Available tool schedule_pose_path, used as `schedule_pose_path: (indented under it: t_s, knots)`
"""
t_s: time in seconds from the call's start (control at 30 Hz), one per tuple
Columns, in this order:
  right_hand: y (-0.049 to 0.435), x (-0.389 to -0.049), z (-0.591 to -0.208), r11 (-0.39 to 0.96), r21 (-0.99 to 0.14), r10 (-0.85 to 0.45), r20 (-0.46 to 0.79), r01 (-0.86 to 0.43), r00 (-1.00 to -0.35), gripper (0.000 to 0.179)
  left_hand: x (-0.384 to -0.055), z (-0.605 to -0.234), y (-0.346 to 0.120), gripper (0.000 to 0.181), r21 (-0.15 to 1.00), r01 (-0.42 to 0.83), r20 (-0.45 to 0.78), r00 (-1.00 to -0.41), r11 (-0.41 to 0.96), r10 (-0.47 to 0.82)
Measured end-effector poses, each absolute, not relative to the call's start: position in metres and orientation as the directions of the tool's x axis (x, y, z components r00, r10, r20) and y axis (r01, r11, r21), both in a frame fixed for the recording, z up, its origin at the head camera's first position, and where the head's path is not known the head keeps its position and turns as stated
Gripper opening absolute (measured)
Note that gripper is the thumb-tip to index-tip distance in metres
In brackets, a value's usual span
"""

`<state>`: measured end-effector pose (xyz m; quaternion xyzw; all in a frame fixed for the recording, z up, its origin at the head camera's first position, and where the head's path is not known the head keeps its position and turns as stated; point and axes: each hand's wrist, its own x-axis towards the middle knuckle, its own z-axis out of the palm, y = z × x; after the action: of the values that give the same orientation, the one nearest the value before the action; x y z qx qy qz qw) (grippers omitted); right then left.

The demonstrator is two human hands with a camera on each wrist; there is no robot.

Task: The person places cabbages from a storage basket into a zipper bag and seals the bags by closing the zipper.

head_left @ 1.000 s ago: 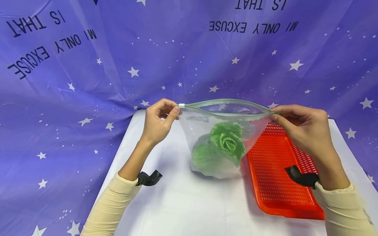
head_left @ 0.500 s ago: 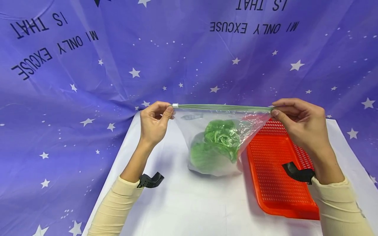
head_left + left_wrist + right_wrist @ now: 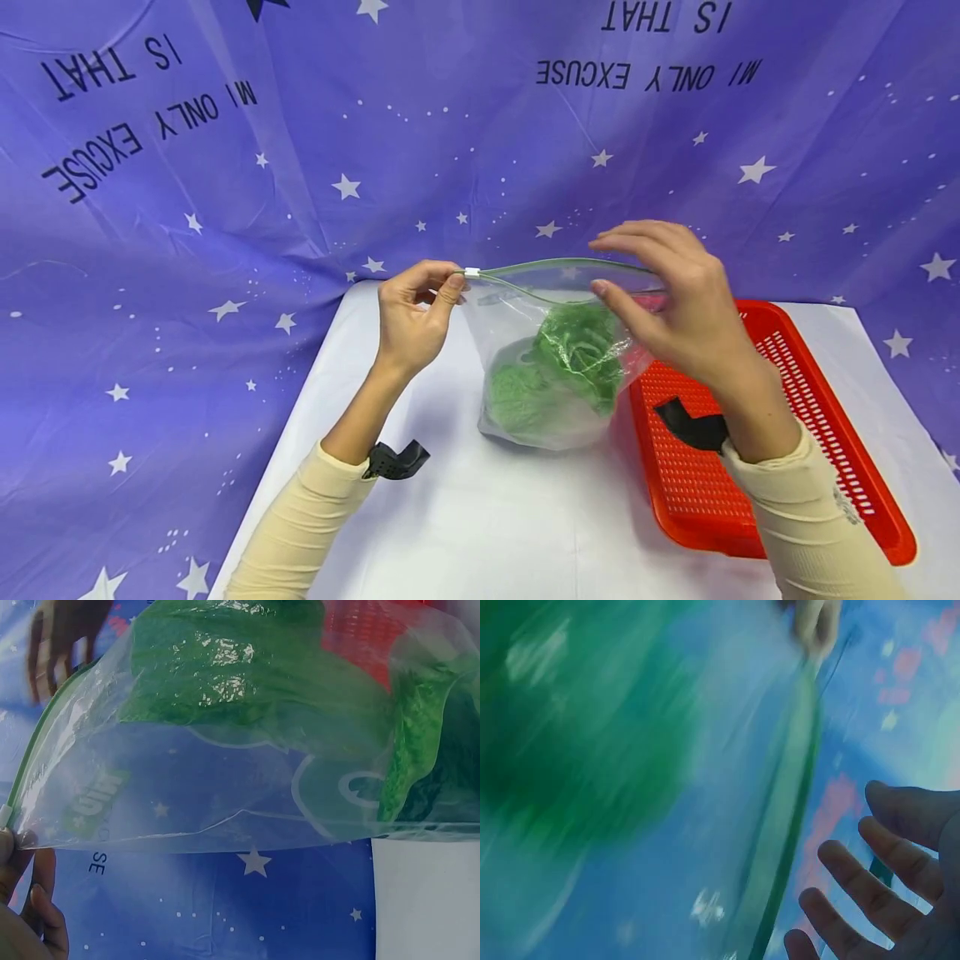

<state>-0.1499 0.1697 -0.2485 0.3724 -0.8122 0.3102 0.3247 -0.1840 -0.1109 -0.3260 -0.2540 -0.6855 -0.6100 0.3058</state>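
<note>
A translucent slider zip bag [image 3: 555,432] stands on the table with a leafy green lettuce [image 3: 583,346] inside. A paler green round shape [image 3: 517,396] shows through its cloudy lower part. My left hand [image 3: 416,315] pinches the bag's top left corner, right beside the white slider [image 3: 472,272]. The green-edged mouth gapes between its two rims. Over the mouth's right part hovers my right hand [image 3: 678,296], thumb and fingers spread apart. In the right wrist view those fingers [image 3: 866,889] hold nothing, and the green zip strip [image 3: 784,825] runs beside them.
A red perforated plastic basket [image 3: 813,367] lies on the right of the white table [image 3: 480,533], partly behind my right forearm. A purple cloth [image 3: 480,108] with stars and lettering hangs behind the table and along the left.
My right hand has let go of the bag's right corner and moved left over the mouth. The mouth was pulled flat half a second ago and gapes now. My left hand keeps its pinch.
</note>
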Motion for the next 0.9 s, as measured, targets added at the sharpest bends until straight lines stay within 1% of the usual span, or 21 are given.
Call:
schedule_pose_path:
  t_s: [0.07,0.13,0.2,0.33,0.4,0.47,0.6,0.73,0.83,0.9]
  knots:
    - [0.147,-0.15,-0.245,0.495,-0.243,-0.445,0.754,-0.834,-0.483,0.032,-0.184,-0.326,-0.109,0.005,0.673,0.73,0.737,-0.675,0.123,-0.025]
    - [0.126,-0.15,-0.243,0.481,-0.243,-0.464,0.744,-0.842,-0.48,0.029,-0.183,-0.326,-0.107,0.006,0.67,0.733,0.74,-0.672,0.117,-0.027]
    - [0.108,-0.152,-0.242,0.494,-0.263,-0.465,0.725,-0.829,-0.508,0.026,-0.183,-0.326,-0.107,0.007,0.666,0.739,0.744,-0.667,0.102,-0.028]
    - [0.083,-0.158,-0.246,0.552,-0.319,-0.445,0.668,-0.77,-0.596,0.022,-0.182,-0.328,-0.106,0.008,0.646,0.759,0.763,-0.645,0.082,-0.04]
    - [0.076,-0.16,-0.248,0.567,-0.349,-0.425,0.652,-0.746,-0.628,0.02,-0.181,-0.329,-0.106,0.008,0.637,0.767,0.771,-0.635,0.075,-0.051]
    - [0.073,-0.162,-0.25,0.563,-0.378,-0.408,0.646,-0.735,-0.645,0.017,-0.181,-0.33,-0.105,0.008,0.636,0.768,0.771,-0.633,0.068,-0.068]
    - [0.07,-0.165,-0.254,0.533,-0.42,-0.385,0.653,-0.735,-0.652,0.012,-0.181,-0.331,-0.104,0.007,0.647,0.761,0.761,-0.642,0.04,-0.092]
    - [0.069,-0.167,-0.255,0.517,-0.443,-0.383,0.645,-0.732,-0.661,0.012,-0.182,-0.333,-0.104,0.008,0.66,0.751,0.748,-0.655,0.02,-0.104]
    - [0.069,-0.169,-0.257,0.508,-0.462,-0.387,0.631,-0.727,-0.672,0.012,-0.181,-0.332,-0.103,0.012,0.672,0.74,0.739,-0.666,0.03,-0.107]
    - [0.068,-0.169,-0.258,0.501,-0.469,-0.392,0.626,-0.727,-0.674,0.011,-0.177,-0.328,-0.102,0.012,0.674,0.737,0.737,-0.668,0.043,-0.104]
